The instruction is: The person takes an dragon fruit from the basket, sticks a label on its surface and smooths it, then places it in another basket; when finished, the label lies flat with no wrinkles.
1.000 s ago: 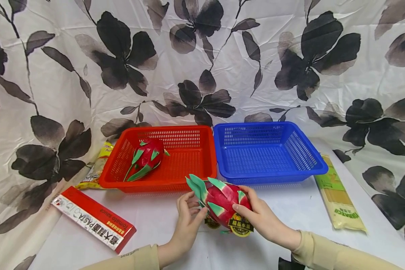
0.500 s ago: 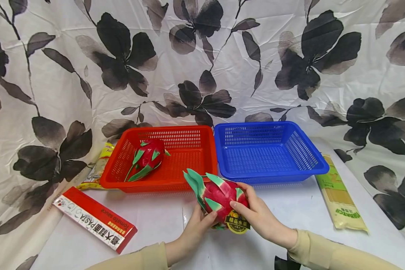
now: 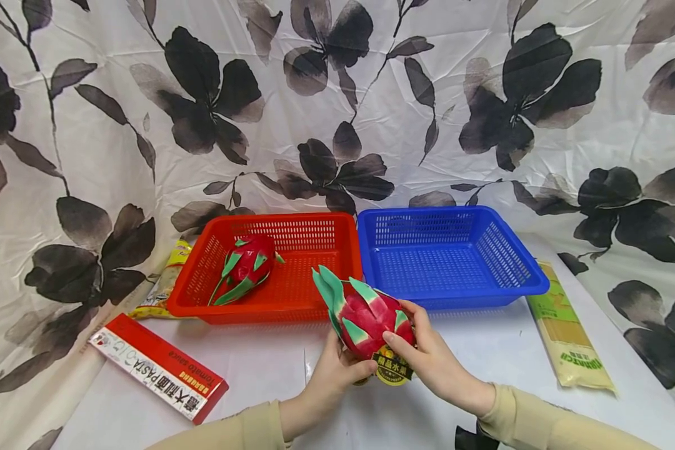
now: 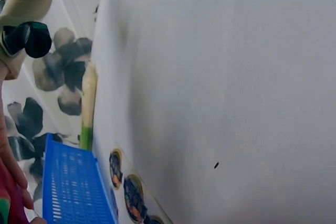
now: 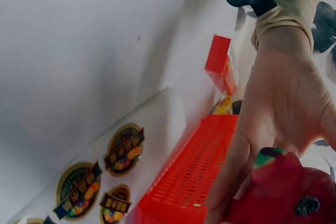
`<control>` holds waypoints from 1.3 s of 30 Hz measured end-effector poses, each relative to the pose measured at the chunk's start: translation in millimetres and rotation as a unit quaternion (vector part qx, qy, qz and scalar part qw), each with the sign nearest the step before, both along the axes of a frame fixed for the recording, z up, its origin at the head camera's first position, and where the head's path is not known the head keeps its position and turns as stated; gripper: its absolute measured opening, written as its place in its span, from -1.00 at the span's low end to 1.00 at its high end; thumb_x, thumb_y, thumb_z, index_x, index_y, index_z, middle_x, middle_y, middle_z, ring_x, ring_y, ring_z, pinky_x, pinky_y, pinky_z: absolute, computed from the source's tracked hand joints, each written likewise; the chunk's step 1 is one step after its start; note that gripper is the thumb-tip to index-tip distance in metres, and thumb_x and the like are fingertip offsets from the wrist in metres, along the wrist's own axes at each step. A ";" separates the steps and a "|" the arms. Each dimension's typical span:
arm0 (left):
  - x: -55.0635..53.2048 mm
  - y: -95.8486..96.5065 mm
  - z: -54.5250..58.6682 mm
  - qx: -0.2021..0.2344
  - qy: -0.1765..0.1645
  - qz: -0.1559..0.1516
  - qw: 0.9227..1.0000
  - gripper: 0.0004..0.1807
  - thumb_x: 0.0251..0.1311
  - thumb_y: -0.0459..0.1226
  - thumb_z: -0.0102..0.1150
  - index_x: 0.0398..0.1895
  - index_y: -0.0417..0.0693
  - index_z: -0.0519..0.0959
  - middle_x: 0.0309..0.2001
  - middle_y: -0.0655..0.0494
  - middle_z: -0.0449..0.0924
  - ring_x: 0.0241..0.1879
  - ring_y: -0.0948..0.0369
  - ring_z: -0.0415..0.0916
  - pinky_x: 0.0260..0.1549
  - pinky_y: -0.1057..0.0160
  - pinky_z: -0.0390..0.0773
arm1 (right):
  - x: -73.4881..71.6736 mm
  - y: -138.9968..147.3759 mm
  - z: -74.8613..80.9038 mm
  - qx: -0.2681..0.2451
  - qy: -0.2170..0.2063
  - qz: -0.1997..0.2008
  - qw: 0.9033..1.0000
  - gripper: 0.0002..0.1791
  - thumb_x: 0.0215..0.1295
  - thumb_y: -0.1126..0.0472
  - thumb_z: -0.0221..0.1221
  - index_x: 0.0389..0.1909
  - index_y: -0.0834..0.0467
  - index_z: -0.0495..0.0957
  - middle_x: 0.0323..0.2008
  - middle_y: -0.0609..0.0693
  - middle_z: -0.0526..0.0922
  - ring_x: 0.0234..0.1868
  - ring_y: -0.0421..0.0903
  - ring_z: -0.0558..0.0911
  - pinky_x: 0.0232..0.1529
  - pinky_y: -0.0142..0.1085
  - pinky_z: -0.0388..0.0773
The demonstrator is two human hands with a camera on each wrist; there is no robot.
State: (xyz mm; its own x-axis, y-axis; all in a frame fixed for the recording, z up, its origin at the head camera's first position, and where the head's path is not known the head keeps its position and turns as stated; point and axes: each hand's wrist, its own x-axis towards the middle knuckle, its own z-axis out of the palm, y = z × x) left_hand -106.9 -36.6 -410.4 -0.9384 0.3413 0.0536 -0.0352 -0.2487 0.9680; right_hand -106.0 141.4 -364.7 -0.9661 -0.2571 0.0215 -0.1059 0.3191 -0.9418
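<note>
A dragon fruit (image 3: 365,315), red with green-tipped scales, is held above the table in both hands in the head view. The right hand (image 3: 435,365) grips its right end, thumb on the near side. From the lower left, the left hand (image 3: 323,381) holds it, most fingers hidden behind or below the fruit. A round black-and-gold label (image 3: 394,367) shows at the fruit's lower edge, close to both thumbs. In the right wrist view, the left hand (image 5: 283,93) is seen reaching to the fruit (image 5: 289,192). Beneath lies a sheet (image 5: 163,124) bearing several round labels.
Behind the hands stand a red basket (image 3: 315,312) with another dragon fruit (image 3: 250,262) inside and a blue basket (image 3: 455,300). A red pasta box (image 3: 160,369) and a yellow bag (image 3: 165,281) lie left. A noodle packet (image 3: 570,331) lies right.
The dragon fruit has risen slightly and shifted a little left. The left hand has come in from beside the fruit's left end to its lower side, its thumb now by the label.
</note>
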 end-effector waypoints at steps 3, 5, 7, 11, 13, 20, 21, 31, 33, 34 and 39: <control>-0.7 -1.5 1.6 -0.006 0.003 0.007 1.000 -0.05 0.00 -0.14 0.33 0.37 -0.01 -0.06 0.25 -0.10 0.19 0.10 0.13 0.40 0.02 0.35 0.47 | -0.3 -0.2 0.1 0.000 -0.005 0.007 1.000 -0.32 0.28 0.03 0.09 0.31 0.14 0.01 0.18 0.14 0.32 0.11 0.05 0.45 0.06 -0.15 0.49; -1.0 -3.2 2.3 -0.011 0.004 0.009 1.000 -0.07 0.01 -0.17 0.32 0.36 -0.04 -0.05 0.25 -0.10 0.21 0.11 0.14 0.40 0.04 0.36 0.45 | -0.6 0.5 0.1 0.002 -0.003 0.018 1.000 -0.31 0.28 0.04 0.09 0.31 0.15 0.00 0.18 0.17 0.30 0.10 0.07 0.46 0.05 -0.15 0.50; -1.7 -4.9 2.9 -0.017 0.007 0.011 1.000 -0.10 0.03 -0.20 0.30 0.36 -0.05 -0.04 0.25 -0.11 0.22 0.12 0.15 0.38 0.05 0.37 0.44 | -1.5 2.0 0.1 0.000 0.001 0.038 0.999 -0.30 0.28 0.07 0.10 0.31 0.17 -0.03 0.20 0.20 0.27 0.12 0.11 0.46 0.05 -0.17 0.51; -3.1 -7.6 4.2 -0.028 0.008 0.017 0.999 -0.14 0.05 -0.23 0.26 0.35 -0.07 -0.03 0.25 -0.12 0.23 0.15 0.12 0.36 0.05 0.38 0.42 | -3.7 5.6 0.9 -0.008 0.005 0.083 0.997 -0.23 0.26 0.12 0.13 0.33 0.21 -0.10 0.24 0.23 0.18 0.14 0.17 0.43 0.02 -0.26 0.52; -3.3 -8.6 5.2 -0.033 0.006 0.021 0.999 -0.15 0.05 -0.23 0.25 0.35 -0.08 -0.03 0.24 -0.12 0.24 0.15 0.11 0.35 0.05 0.38 0.41 | -4.7 7.0 1.3 -0.010 0.007 0.097 0.995 -0.21 0.25 0.13 0.15 0.33 0.22 -0.11 0.25 0.25 0.16 0.11 0.16 0.46 -0.01 -0.31 0.53; -4.1 -9.8 7.8 -0.051 -0.003 0.030 0.998 -0.15 0.06 -0.23 0.23 0.36 -0.03 -0.03 0.24 -0.11 0.25 0.15 0.10 0.35 0.12 0.26 0.40 | -5.2 7.9 1.7 0.002 0.012 0.099 0.995 -0.24 0.25 0.13 0.14 0.32 0.23 -0.07 0.25 0.26 0.18 0.02 0.08 0.54 -0.05 -0.33 0.55; -4.3 -10.0 7.8 -0.052 -0.003 0.029 0.998 -0.15 0.06 -0.23 0.23 0.36 -0.03 -0.03 0.25 -0.11 0.24 0.15 0.09 0.34 0.13 0.23 0.40 | -5.2 7.7 1.7 0.003 0.011 0.097 0.995 -0.24 0.26 0.13 0.14 0.32 0.23 -0.07 0.26 0.26 0.18 0.03 0.08 0.53 -0.04 -0.32 0.55; -9.5 -14.9 7.9 -0.018 0.025 -0.019 0.999 0.25 -0.09 0.03 0.36 0.42 0.24 -0.43 0.38 -0.07 -0.03 0.32 0.01 0.13 0.22 0.22 0.30 | -7.1 5.8 3.3 -0.006 0.004 0.090 0.996 -0.21 0.26 0.12 0.14 0.33 0.24 -0.11 0.27 0.27 0.16 0.13 0.16 0.46 0.03 -0.24 0.52; -10.0 -15.3 7.1 -0.009 0.032 -0.026 0.999 0.31 -0.12 0.04 0.38 0.41 0.22 -0.51 0.40 -0.09 -0.08 0.34 0.00 0.07 0.21 0.30 0.29 | -7.5 5.9 3.7 -0.005 -0.001 0.090 0.996 -0.19 0.25 0.12 0.15 0.33 0.25 -0.12 0.28 0.26 0.15 0.13 0.16 0.47 0.03 -0.24 0.52; -10.2 -15.5 6.7 -0.006 0.035 -0.028 0.999 0.33 -0.14 0.04 0.39 0.41 0.20 -0.52 0.40 -0.10 -0.08 0.34 0.00 0.06 0.20 0.34 0.29 | -7.6 6.0 3.9 -0.005 -0.005 0.091 0.996 -0.17 0.23 0.12 0.16 0.34 0.25 -0.13 0.28 0.26 0.15 0.13 0.16 0.47 0.02 -0.23 0.52; -9.8 -13.9 10.2 -0.009 0.027 -0.024 0.999 0.34 -0.17 -0.09 0.44 0.40 0.24 -0.50 0.39 0.01 -0.05 0.33 0.08 0.08 0.19 0.35 0.30 | -7.7 7.8 4.6 -0.011 -0.014 0.103 0.995 -0.02 0.11 0.14 0.27 0.35 0.28 -0.19 0.28 0.27 0.12 0.07 0.13 0.48 -0.08 -0.29 0.56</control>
State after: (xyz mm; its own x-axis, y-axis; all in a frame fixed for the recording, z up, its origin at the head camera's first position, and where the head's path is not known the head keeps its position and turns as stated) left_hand -116.7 -50.5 -400.2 -0.9165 0.3881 0.0971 0.0058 -0.2297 0.9732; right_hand -113.7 149.1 -360.1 -0.8934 -0.4492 0.0044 -0.1412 0.2717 -0.9520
